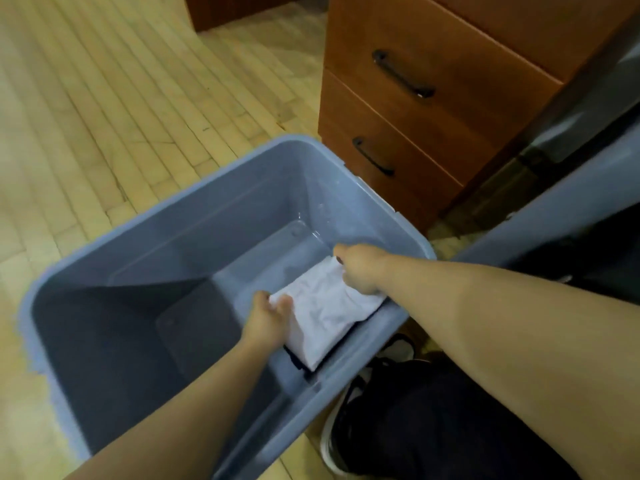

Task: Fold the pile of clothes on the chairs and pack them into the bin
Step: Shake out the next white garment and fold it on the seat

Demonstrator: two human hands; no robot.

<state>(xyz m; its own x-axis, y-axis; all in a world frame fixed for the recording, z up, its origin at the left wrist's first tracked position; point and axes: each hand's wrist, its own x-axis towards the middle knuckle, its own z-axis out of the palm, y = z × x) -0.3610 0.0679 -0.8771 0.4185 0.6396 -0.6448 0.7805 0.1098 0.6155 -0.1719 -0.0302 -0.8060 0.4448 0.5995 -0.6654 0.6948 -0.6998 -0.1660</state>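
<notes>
Your left hand (268, 315) has its fingers curled over the near-left edge of a folded white garment (325, 315), and your right hand (358, 270) grips the far right corner of the same piece, knuckles up. Both forearms reach down over the rim into the bin (180, 206). The garment lies low in the bin's right-hand end, close against the right-hand wall, and it looks soft and crumpled, folded to a rough rectangle. A sliver of dark cloth (297, 364) shows under its near edge; you cannot tell from here what that piece is.

The bin is smooth grey-blue plastic, rectangular with rounded corners and a thick rolled rim, and its inner walls slope in toward a flat bottom. The left half of the bottom lies in shadow.

Just beyond the bin's far right corner stands a drawer unit (433, 109) of reddish-brown wood, with two black bar handles (401, 75), one on each drawer front. A pale grey-blue panel (554, 209) stands to the right of it, blurred. The floor (104, 98) is light wood in narrow planks. Beside the bin's right wall, under your right arm, sit a black and white shoe (341, 420) and a dark trouser leg (450, 427).
</notes>
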